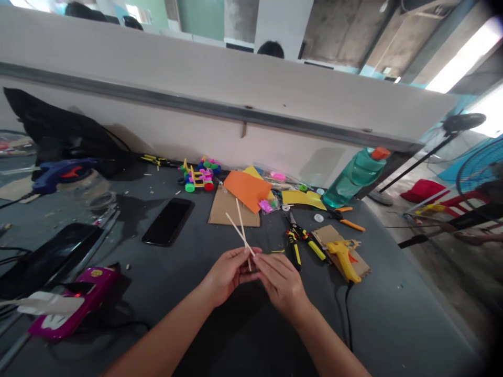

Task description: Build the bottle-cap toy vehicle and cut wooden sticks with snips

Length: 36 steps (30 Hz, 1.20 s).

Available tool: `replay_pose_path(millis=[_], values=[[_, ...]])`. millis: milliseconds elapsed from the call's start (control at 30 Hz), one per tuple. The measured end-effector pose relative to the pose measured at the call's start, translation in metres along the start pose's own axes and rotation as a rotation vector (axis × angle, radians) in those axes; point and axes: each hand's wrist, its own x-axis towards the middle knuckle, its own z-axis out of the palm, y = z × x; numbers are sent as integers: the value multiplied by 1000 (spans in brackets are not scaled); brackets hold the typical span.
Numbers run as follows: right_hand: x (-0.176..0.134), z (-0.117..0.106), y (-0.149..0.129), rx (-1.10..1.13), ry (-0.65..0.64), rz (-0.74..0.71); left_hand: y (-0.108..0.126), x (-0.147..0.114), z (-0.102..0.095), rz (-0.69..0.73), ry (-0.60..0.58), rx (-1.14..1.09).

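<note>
Two thin pale wooden sticks (237,228) cross each other just above my fingers, their far ends spread apart. My left hand (229,269) pinches the sticks near their lower ends. From the other side my right hand (281,283) closes its fingers on the sticks at the crossing. Whether the sticks are joined there I cannot tell. Beyond the hands lie a brown cardboard piece (223,210) and an orange sheet (247,189). To the right of my right hand are pliers with black and yellow handles (294,246) and a yellow glue gun (343,257) on cardboard.
A black phone (168,222) and a purple power strip (80,303) lie to the left, with a blue glue gun (58,174) behind. Small colourful toy vehicles (199,175) stand near the partition. A green bottle (353,178) is at the back right, beside orange-handled pliers (349,220).
</note>
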Motion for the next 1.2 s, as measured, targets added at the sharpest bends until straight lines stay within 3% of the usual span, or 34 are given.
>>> replay_pose_path(millis=[100,200,300,367,467,533,600,700,800,867,967,1067,1200], values=[[2,0,-7,-133,-72,-42,1,-1,-2,57,23,-28],[1,-3,-10,-109,-126,2,0,0,-4,133,56,78],[-1,-5,-5,19,3,219,-7,3,-3,197,29,332],[-2,-5,-1,155,115,436,-14,3,-1,182,-82,498],[-2,-5,0,456,98,651,-22,1,2,162,-269,736],[-1,-5,-4,590,85,703,-26,-1,2,198,-306,878],[-2,-7,-10,639,155,694,-25,-3,1,255,-264,975],[-3,-12,-18,546,240,587,-18,-7,1,419,-109,994],[-6,-9,-21,393,72,491,-8,-15,6,609,58,791],[-8,-1,-21,370,-84,440,-3,-22,11,650,19,628],[-10,13,-19,385,-195,423,-1,-30,17,659,-76,500],[-11,19,-20,520,-272,534,-1,-31,17,637,-93,390],[-12,20,-25,886,-451,781,0,-27,13,614,-35,259]])
